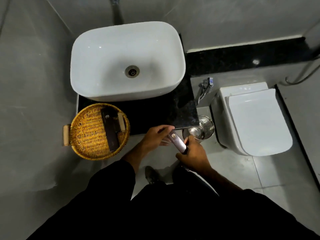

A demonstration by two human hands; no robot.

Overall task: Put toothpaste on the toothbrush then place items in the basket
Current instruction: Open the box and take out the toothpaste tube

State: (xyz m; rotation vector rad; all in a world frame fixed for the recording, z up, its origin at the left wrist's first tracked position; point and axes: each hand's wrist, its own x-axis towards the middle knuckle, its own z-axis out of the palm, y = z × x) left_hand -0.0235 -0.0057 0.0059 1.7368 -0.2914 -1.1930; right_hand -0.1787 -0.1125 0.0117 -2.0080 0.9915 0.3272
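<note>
A round wicker basket [90, 135] with two wooden handles sits at the counter's front left. A long dark box [110, 130] with a small logo lies in it. In front of the counter edge both hands hold a second slim dark box [176, 140] with the same logo. My left hand [155, 137] grips its upper end, with something pale showing under the fingers. My right hand [194, 153] grips its lower end. No toothbrush or toothpaste tube can be made out.
A white basin [97, 49] stands on the black granite counter [155, 113]. A steel bin [202, 129] sits on the floor right of the counter, below a wall tap [206, 85]. A white toilet [256, 118] is at the right.
</note>
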